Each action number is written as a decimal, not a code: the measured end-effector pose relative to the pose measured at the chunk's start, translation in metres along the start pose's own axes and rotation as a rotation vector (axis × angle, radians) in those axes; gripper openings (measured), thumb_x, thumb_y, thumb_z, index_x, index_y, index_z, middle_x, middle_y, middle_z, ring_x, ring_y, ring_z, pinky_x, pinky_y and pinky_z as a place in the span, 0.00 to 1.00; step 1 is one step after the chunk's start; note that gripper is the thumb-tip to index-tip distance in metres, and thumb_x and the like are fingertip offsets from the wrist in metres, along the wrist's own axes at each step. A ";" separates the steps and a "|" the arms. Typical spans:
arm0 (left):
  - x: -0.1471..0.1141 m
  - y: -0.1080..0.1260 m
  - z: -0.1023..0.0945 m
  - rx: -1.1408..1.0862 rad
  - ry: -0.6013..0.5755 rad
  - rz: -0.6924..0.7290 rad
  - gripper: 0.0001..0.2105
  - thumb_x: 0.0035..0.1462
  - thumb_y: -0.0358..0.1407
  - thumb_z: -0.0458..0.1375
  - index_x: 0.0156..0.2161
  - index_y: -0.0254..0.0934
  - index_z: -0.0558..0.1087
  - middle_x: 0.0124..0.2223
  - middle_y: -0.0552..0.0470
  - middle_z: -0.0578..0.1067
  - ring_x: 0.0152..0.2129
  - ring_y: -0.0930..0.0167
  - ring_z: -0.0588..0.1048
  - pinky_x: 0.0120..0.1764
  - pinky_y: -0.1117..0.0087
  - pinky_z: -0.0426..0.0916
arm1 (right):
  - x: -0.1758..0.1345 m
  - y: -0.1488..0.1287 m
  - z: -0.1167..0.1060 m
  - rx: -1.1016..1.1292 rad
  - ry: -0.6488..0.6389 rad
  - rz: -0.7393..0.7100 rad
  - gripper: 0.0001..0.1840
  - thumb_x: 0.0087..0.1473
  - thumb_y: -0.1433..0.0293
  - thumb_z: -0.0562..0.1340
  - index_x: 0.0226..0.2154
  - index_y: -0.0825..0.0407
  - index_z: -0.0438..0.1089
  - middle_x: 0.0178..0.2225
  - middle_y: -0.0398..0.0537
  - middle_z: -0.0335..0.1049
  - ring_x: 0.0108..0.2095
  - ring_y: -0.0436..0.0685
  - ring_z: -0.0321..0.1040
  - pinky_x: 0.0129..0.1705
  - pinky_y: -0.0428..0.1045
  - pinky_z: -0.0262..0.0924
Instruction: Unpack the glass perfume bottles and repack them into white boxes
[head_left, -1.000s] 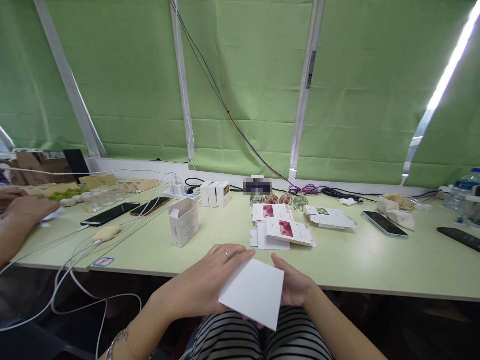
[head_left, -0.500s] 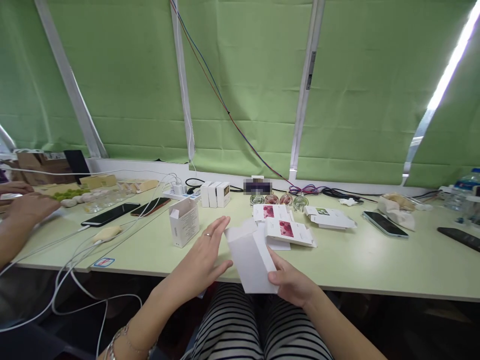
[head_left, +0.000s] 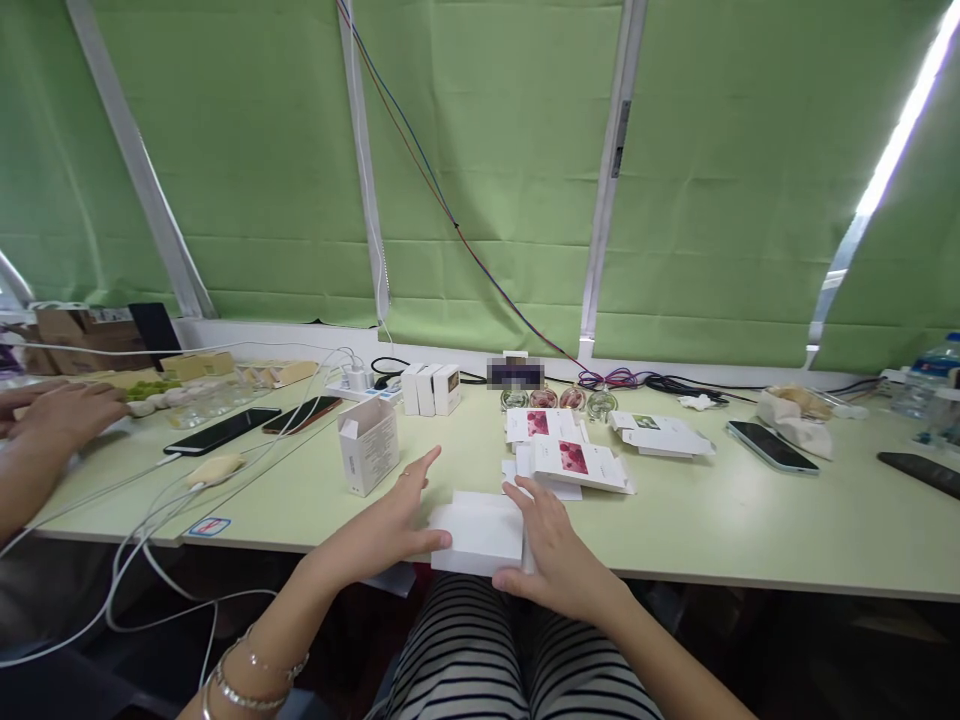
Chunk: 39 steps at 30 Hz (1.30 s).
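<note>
A plain white box [head_left: 478, 535] is between my hands at the table's front edge, its broad blank side up and a flap at its far side. My right hand [head_left: 559, 555] wraps its right end, thumb at the near edge and fingertips at the far edge. On the other end, the thumb of my left hand [head_left: 386, 525] touches the box while its fingers spread out above the table. Beyond them lie flattened cartons with pink pictures [head_left: 574, 460]. A white carton [head_left: 367, 445] stands upright with its top flap raised, left of my left hand.
Small white boxes [head_left: 431, 388] and round glass jars [head_left: 542, 398] line the back. A green-pictured carton [head_left: 660, 435] and a phone [head_left: 772, 445] lie to the right. White cables [head_left: 142, 520] hang over the left edge. Another person's hand [head_left: 71, 415] is at far left.
The white box has tipped from upright to lying sideways and come lower. My right hand has moved around its right end, and my left thumb now touches it.
</note>
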<state>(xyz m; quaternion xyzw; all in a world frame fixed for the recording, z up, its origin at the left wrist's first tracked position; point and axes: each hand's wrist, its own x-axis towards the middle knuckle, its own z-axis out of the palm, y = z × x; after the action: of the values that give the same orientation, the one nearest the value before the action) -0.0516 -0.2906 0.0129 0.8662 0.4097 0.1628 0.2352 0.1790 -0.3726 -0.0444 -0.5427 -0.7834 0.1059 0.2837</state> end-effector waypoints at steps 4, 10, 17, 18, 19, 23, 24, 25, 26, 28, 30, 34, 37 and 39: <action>0.000 -0.004 -0.001 0.142 -0.100 -0.035 0.36 0.51 0.46 0.55 0.61 0.35 0.49 0.59 0.40 0.60 0.55 0.59 0.62 0.54 0.60 0.56 | 0.000 0.005 -0.001 0.081 -0.049 0.041 0.47 0.47 0.52 0.60 0.61 0.54 0.40 0.62 0.57 0.38 0.62 0.64 0.34 0.61 0.60 0.37; 0.002 -0.004 0.006 0.249 -0.141 0.017 0.37 0.49 0.52 0.55 0.60 0.33 0.54 0.58 0.39 0.62 0.53 0.56 0.62 0.52 0.60 0.58 | 0.001 0.012 -0.003 0.208 -0.057 0.062 0.44 0.48 0.59 0.61 0.61 0.53 0.41 0.61 0.55 0.41 0.61 0.61 0.39 0.61 0.58 0.39; 0.009 -0.012 0.007 0.099 -0.196 0.034 0.38 0.49 0.52 0.56 0.60 0.35 0.53 0.59 0.41 0.61 0.53 0.58 0.61 0.54 0.61 0.56 | 0.002 0.018 -0.007 0.350 -0.103 0.109 0.49 0.44 0.60 0.64 0.61 0.53 0.38 0.62 0.55 0.41 0.61 0.62 0.40 0.61 0.58 0.39; 0.010 -0.012 0.007 0.065 -0.204 0.030 0.39 0.48 0.52 0.57 0.60 0.34 0.52 0.59 0.41 0.60 0.53 0.58 0.61 0.54 0.61 0.56 | 0.002 0.018 -0.008 0.348 -0.099 0.096 0.48 0.44 0.60 0.64 0.61 0.54 0.39 0.61 0.55 0.42 0.61 0.61 0.41 0.60 0.58 0.40; 0.010 -0.012 0.008 0.039 -0.209 0.027 0.40 0.47 0.51 0.58 0.61 0.34 0.51 0.59 0.40 0.60 0.53 0.58 0.61 0.54 0.61 0.56 | 0.002 0.018 -0.008 0.345 -0.093 0.083 0.48 0.44 0.60 0.64 0.61 0.54 0.40 0.61 0.55 0.43 0.60 0.61 0.42 0.60 0.57 0.40; 0.012 -0.012 0.010 -0.001 -0.182 0.057 0.44 0.42 0.49 0.63 0.61 0.35 0.50 0.59 0.39 0.58 0.54 0.56 0.59 0.55 0.58 0.55 | 0.003 0.019 -0.007 0.349 -0.070 0.049 0.47 0.43 0.60 0.65 0.60 0.52 0.43 0.60 0.54 0.45 0.59 0.61 0.44 0.59 0.56 0.43; 0.012 -0.012 0.011 -0.005 -0.164 0.079 0.44 0.41 0.49 0.64 0.61 0.36 0.50 0.59 0.40 0.57 0.54 0.57 0.59 0.55 0.58 0.55 | 0.003 0.020 -0.007 0.349 -0.068 0.044 0.47 0.42 0.60 0.66 0.60 0.51 0.43 0.59 0.54 0.45 0.59 0.61 0.44 0.59 0.56 0.43; 0.012 -0.012 0.011 -0.008 -0.147 0.103 0.45 0.41 0.48 0.64 0.61 0.36 0.49 0.58 0.40 0.57 0.54 0.57 0.58 0.55 0.58 0.55 | 0.003 0.020 -0.007 0.348 -0.070 0.040 0.47 0.42 0.59 0.66 0.60 0.51 0.44 0.59 0.54 0.45 0.59 0.61 0.44 0.59 0.56 0.43; 0.012 -0.011 0.012 -0.010 -0.130 0.127 0.45 0.41 0.47 0.64 0.61 0.37 0.49 0.58 0.41 0.57 0.54 0.57 0.58 0.55 0.59 0.55 | 0.003 0.020 -0.007 0.346 -0.071 0.035 0.47 0.42 0.60 0.66 0.59 0.52 0.44 0.59 0.54 0.45 0.59 0.61 0.43 0.60 0.56 0.42; 0.012 -0.010 0.012 -0.006 -0.107 0.165 0.44 0.41 0.46 0.65 0.60 0.39 0.49 0.57 0.43 0.56 0.54 0.58 0.59 0.55 0.59 0.55 | 0.003 0.019 -0.007 0.341 -0.077 0.032 0.46 0.43 0.60 0.65 0.59 0.52 0.44 0.59 0.55 0.44 0.59 0.60 0.43 0.60 0.56 0.42; 0.011 -0.010 0.012 0.004 -0.110 0.179 0.42 0.41 0.46 0.65 0.60 0.40 0.51 0.55 0.45 0.57 0.52 0.59 0.60 0.54 0.60 0.57 | 0.003 0.017 -0.008 0.336 -0.077 0.037 0.46 0.43 0.61 0.65 0.60 0.53 0.43 0.59 0.54 0.44 0.60 0.60 0.42 0.60 0.56 0.41; 0.011 -0.012 0.011 0.028 -0.164 0.199 0.40 0.42 0.47 0.64 0.58 0.38 0.54 0.53 0.45 0.59 0.50 0.60 0.62 0.52 0.60 0.58 | 0.003 0.014 -0.010 0.340 -0.085 0.066 0.47 0.43 0.62 0.65 0.60 0.52 0.42 0.61 0.54 0.43 0.60 0.61 0.41 0.61 0.57 0.40; 0.011 -0.011 0.011 0.057 -0.178 0.192 0.39 0.42 0.46 0.64 0.58 0.36 0.54 0.54 0.44 0.60 0.51 0.60 0.61 0.53 0.61 0.56 | 0.003 0.016 -0.012 0.376 -0.100 0.084 0.49 0.41 0.63 0.67 0.60 0.51 0.42 0.61 0.54 0.42 0.61 0.62 0.40 0.61 0.58 0.38; 0.011 -0.009 0.010 0.067 -0.186 0.184 0.39 0.42 0.46 0.64 0.57 0.35 0.54 0.54 0.44 0.61 0.51 0.60 0.61 0.53 0.62 0.56 | 0.003 0.020 -0.015 0.461 -0.121 0.086 0.53 0.38 0.63 0.69 0.61 0.50 0.40 0.62 0.54 0.39 0.61 0.62 0.40 0.61 0.58 0.39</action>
<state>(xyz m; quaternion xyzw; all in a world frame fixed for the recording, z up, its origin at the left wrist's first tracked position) -0.0457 -0.2803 0.0008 0.9188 0.3103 0.0891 0.2273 0.2021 -0.3638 -0.0407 -0.4890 -0.7305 0.3261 0.3477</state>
